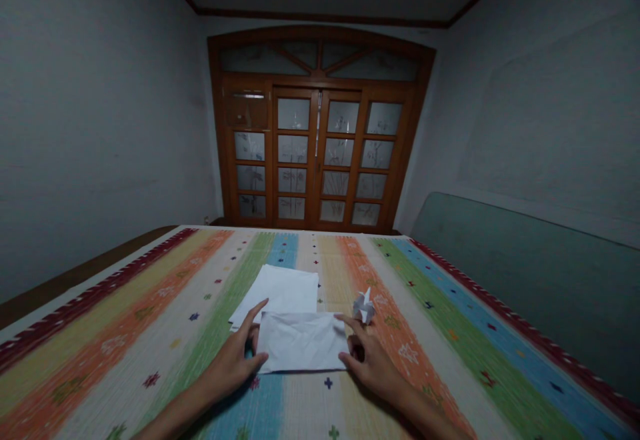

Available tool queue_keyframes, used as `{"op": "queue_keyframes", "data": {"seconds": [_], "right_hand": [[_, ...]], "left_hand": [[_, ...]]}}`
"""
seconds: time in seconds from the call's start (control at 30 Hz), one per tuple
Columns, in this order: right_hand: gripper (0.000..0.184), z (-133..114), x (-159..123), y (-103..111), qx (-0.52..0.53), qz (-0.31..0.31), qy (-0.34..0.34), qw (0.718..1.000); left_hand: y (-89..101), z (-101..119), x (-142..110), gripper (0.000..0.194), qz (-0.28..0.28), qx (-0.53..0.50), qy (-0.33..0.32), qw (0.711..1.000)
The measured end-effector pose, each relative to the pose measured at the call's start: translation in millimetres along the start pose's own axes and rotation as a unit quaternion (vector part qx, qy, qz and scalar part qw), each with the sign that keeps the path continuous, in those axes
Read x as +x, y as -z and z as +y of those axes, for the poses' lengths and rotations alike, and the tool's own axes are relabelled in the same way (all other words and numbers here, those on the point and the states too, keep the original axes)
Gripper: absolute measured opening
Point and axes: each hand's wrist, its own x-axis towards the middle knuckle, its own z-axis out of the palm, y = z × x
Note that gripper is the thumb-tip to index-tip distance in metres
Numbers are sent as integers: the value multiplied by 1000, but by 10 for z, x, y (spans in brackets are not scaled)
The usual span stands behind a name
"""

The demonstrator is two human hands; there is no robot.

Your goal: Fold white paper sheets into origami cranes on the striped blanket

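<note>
A folded white paper (300, 341) lies on a striped bedspread (440, 360), its surface creased. My left hand (233, 367) grips its left end, with the thumb along the upper edge and the fingers near the lower corner. My right hand (367, 360) holds the right end between the spread thumb and fingers. Just behind the folded paper, a loose white paper sheet (277, 290) lies partly under it and close to my left thumb. A small folded-paper figure (363, 307) stands just beyond my right thumb, apart from it.
The multicoloured bedspread covers the whole bed. A green headboard-like panel (520, 280) runs along the right side. A wooden door with frosted glass panes (315, 153) stands beyond the far end, and grey walls flank the bed.
</note>
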Motion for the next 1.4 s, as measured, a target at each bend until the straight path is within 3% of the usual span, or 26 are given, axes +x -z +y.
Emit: {"op": "queue_keyframes", "data": {"seconds": [0.07,0.13,0.17,0.33,0.63,0.7,0.83,0.97,1.17,1.4], "right_hand": [[28,-26,-14,18,-28,-21,40,999],[25,-50,-31,27,-52,-38,73,995],[27,-61,-39,28,-64,-43,82,994],[30,-92,-74,12,-128,-53,88,986],[31,-143,-105,-15,-181,17,140,973],[37,-159,-109,-12,-185,7,158,970],[46,-202,-129,16,-184,-67,179,964],[44,-272,-158,70,-181,-144,171,958],[47,-307,-149,113,-141,-185,145,962],[47,-277,-123,95,-159,-187,126,961]], "left_hand": [[2,26,-15,58,-19,44,-26,999],[0,61,-27,29,-36,84,-57,994],[-3,81,-33,28,-40,97,-69,992],[-8,181,-61,40,-30,137,-81,987],[-79,131,-118,26,32,214,-147,965],[-113,111,-124,35,2,219,-165,962],[-134,132,-114,58,-120,202,-194,952],[-108,143,-104,55,-179,211,-196,941],[-73,154,-117,62,-188,207,-226,933],[-35,97,-115,59,-186,215,-186,941]]}}
